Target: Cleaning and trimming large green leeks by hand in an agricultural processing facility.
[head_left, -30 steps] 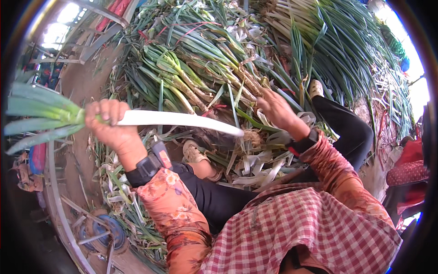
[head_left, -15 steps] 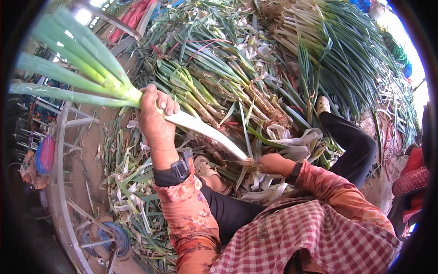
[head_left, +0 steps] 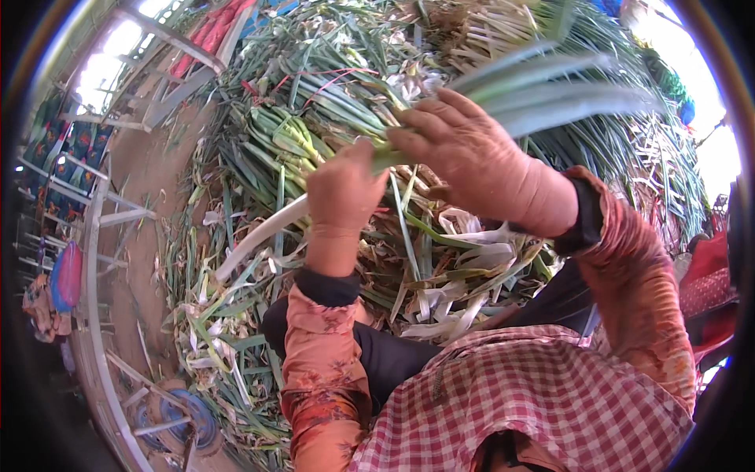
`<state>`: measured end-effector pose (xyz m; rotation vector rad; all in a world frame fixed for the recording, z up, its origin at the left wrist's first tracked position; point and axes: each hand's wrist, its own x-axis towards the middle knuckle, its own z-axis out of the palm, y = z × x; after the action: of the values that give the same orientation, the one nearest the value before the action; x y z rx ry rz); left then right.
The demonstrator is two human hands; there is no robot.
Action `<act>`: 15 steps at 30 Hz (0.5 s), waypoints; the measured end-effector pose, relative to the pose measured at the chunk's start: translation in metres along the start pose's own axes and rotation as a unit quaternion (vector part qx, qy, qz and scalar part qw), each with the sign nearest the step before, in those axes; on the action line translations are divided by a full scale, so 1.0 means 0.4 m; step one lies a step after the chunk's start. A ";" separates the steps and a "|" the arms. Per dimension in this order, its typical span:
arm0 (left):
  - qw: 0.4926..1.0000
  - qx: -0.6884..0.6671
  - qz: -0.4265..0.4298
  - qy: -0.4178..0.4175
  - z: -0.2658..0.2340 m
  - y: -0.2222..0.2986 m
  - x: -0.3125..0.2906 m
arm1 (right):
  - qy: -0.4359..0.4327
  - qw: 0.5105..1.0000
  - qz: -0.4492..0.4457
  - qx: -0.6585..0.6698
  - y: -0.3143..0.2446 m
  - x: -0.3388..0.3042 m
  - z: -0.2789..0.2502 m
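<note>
One large green onion (head_left: 261, 236) slants across the middle, its white stalk at the lower left and its blurred green leaves fanning to the upper right. My left hand (head_left: 346, 189) is closed around it where the white turns green. My right hand (head_left: 480, 161) is closed over the base of the leaves, just right of the left hand. Its palm hides part of the stem. Beneath both hands lie bundled green onions (head_left: 287, 141) with trimmed leaves, and pale stripped skins (head_left: 484, 256) are heaped in front of my legs.
A big pile of untrimmed green onions (head_left: 621, 134) lies at the far right. Leaf scraps (head_left: 224, 330) cover the ground at left, beside a metal cart frame (head_left: 96, 299) with a blue wheel (head_left: 177, 417). Red ties (head_left: 330, 82) lie on the far bundles.
The green onion has swung round: its leaves went from left to right, its root end from right to lower left. My right hand moved from the root end up to the leaves.
</note>
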<state>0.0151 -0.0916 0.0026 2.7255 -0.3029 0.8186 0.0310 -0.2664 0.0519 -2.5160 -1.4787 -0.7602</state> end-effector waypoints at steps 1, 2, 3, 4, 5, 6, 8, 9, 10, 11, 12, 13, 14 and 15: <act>1.000 0.006 0.020 -0.018 0.011 0.002 0.001 | -0.027 0.999 0.010 -0.038 0.017 -0.024 0.022; 0.999 0.002 0.033 -0.009 0.015 0.007 -0.004 | -0.028 0.998 0.005 -0.065 0.024 -0.040 0.029; 0.999 -0.008 0.037 -0.027 0.028 0.014 -0.009 | -0.033 0.995 0.000 -0.092 0.033 -0.057 0.034; 0.998 -0.006 0.053 -0.029 0.034 0.018 -0.015 | -0.064 0.996 0.039 -0.046 0.051 -0.068 0.022; 0.997 -0.007 0.074 -0.033 0.039 0.025 -0.016 | -0.096 0.992 0.083 -0.001 0.078 -0.084 0.006; 0.995 -0.001 0.087 -0.055 0.039 0.030 -0.014 | -0.099 0.987 0.111 0.054 0.119 -0.112 0.009; 0.990 -0.007 0.109 -0.084 0.041 0.039 -0.017 | -0.141 0.980 0.108 0.084 0.127 -0.153 0.018; 0.985 -0.009 0.132 -0.114 0.045 0.044 -0.018 | -0.184 0.972 0.122 0.081 0.115 -0.174 0.016; 0.981 -0.033 0.148 -0.120 0.059 0.042 -0.023 | -0.193 0.966 0.144 0.094 0.115 -0.196 0.021; 0.976 -0.058 0.162 -0.133 0.072 0.045 -0.028 | -0.223 0.949 0.188 0.121 0.112 -0.209 0.018; 0.975 -0.057 0.179 -0.120 0.087 0.045 -0.037 | -0.207 0.953 0.176 0.137 0.119 -0.229 0.021; 0.973 -0.049 0.165 -0.153 0.093 0.052 -0.047 | -0.205 0.958 0.175 0.094 0.109 -0.242 0.025; 0.972 -0.036 0.165 -0.163 0.089 0.053 -0.057 | -0.189 0.965 0.159 0.090 0.107 -0.272 0.048; 0.970 -0.051 0.185 -0.149 0.094 0.022 -0.080 | -0.184 0.964 0.144 0.128 0.087 -0.253 0.007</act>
<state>0.0055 -0.1084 -0.0438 2.7267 -0.9109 0.4528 0.0216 -0.3626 0.0059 -2.6731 -1.1602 -0.0508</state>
